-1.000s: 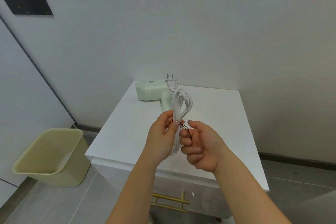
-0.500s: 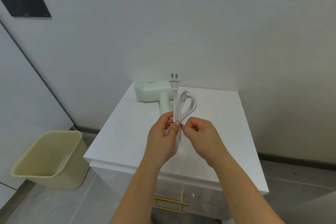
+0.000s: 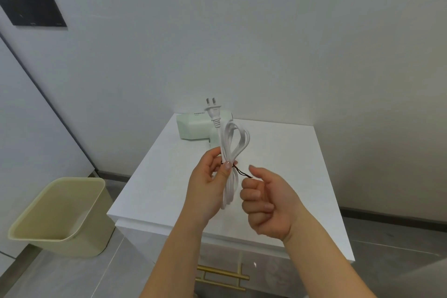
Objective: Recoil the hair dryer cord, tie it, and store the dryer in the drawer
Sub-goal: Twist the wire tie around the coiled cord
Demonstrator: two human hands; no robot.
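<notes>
1. The left hand point(image 3: 208, 186) is raised above the bench point(image 3: 285, 164); its fingers point(image 3: 212, 156) are curled round the middle of the coiled cord point(image 3: 229, 189), and the thumb is pressed on the bundle just where the tie point(image 3: 238, 170) is wrapped.
2. The right hand point(image 3: 266, 205) is held just to the right of the bundle, palm turned toward the viewer; its fingers are folded into the palm, and the twisted free tail of the tie is pinched between thumb and forefinger.
3. The cord is white and gathered into a long hank held nearly upright; loops are seen above the left hand and a further length hangs below it; the hank is held clear of the bench top.
4. The plug point(image 3: 212, 110) is white, with two flat pins pointing up, and is carried at the top of the hank; no marking on it can be read.
5. The tie is thin and dark; it is wound round the hank at the thumb, and its tail is drawn out to the right.
6. The hair dryer point(image 3: 193, 126) is pale green and laid on its side at the far left corner of the bench, close to the wall point(image 3: 266, 43), behind the hank; a short line of dark lettering is printed on its barrel, too small to be read.
7. The drawer point(image 3: 266, 273) is set in the bench front and fitted with a brass-coloured bar handle point(image 3: 222, 276).
8. A pale yellow bin point(image 3: 82, 247) is placed on the floor point(image 3: 72, 278) to the left; a black panel point(image 3: 31, 6) is mounted on the wall, with faint illegible marks along its lower edge.
</notes>
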